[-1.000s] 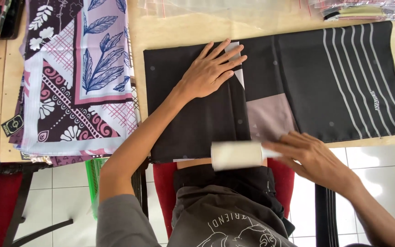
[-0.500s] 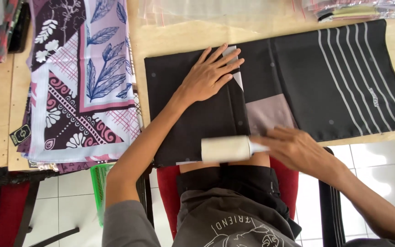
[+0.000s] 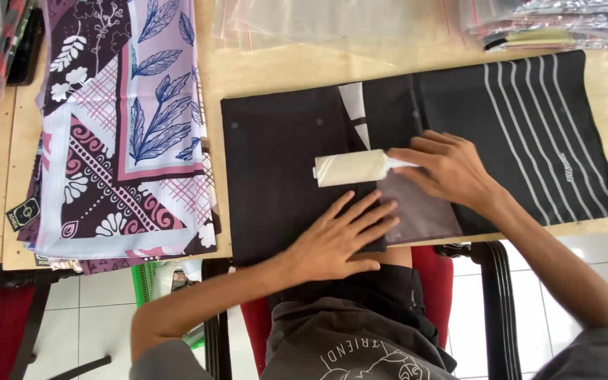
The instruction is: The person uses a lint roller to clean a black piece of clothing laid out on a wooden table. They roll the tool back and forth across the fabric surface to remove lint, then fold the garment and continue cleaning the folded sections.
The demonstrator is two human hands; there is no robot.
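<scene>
Lint-rolling step in hand, looks like. Dark folded cloth (image 3: 283, 176) laid flat on wooden surface (image 3: 276, 70), striped end to right. Lint roller (image 3: 350, 167) gripped by handle in right hand (image 3: 452, 172), roll pressed mid-cloth. Left hand (image 3: 339, 239) spread open, flat on near edge, cloth pinned down. Next pass probably calls for steady pressure, cloth kept taut. Patterned purple scarves (image 3: 121, 134) stacked at left, untouched.

Folded cloth (image 3: 283, 169): black w/ white stripes at right end, grey-mauve panel. Lint roller (image 3: 350, 167): cream. Scarf stack (image 3: 117, 134): lilac, maroon, navy leaf print. Tabletop (image 3: 276, 74): light wood.
</scene>
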